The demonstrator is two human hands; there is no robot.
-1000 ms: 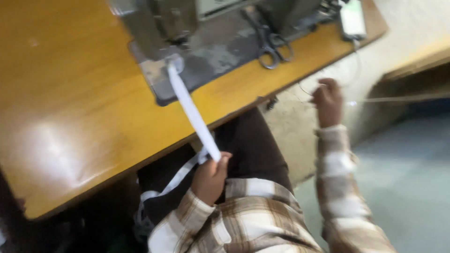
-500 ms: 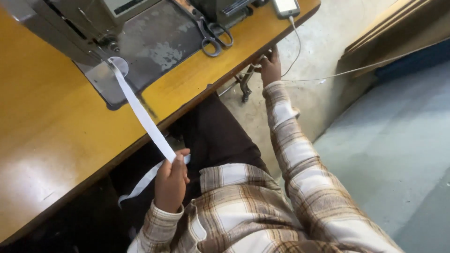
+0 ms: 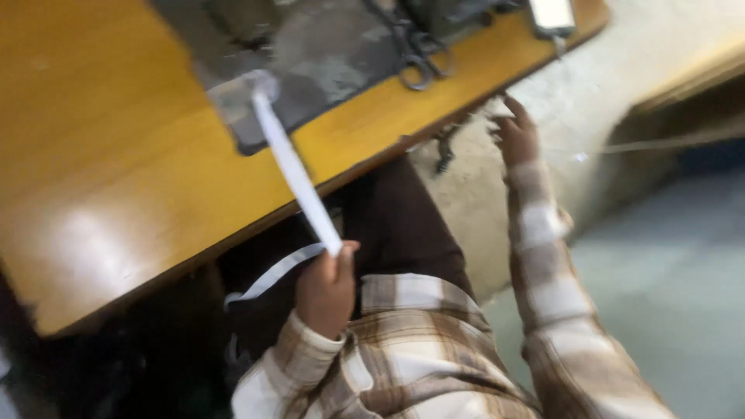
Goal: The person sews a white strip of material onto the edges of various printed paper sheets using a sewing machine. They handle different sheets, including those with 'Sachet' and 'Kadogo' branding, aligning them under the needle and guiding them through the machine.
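- left hand (image 3: 326, 289) is closed on a white strip (image 3: 293, 172), pinching it taut below the table edge.
- right hand (image 3: 515, 133) reaches under the table's right end, fingers spread, holding nothing.
- the strip runs up onto the grey machine bed (image 3: 326, 54) on the yellow wooden table (image 3: 101, 155).
- scissors (image 3: 415, 58) lie on the bed.

We see the whole view smeared by motion blur. The grey machine base (image 3: 326, 54) and the phone (image 3: 552, 13) are cut by the far edge. Our right hand (image 3: 514, 133) blurs under the tabletop (image 3: 116, 171) edge; whether it touches anything there we cannot tell.
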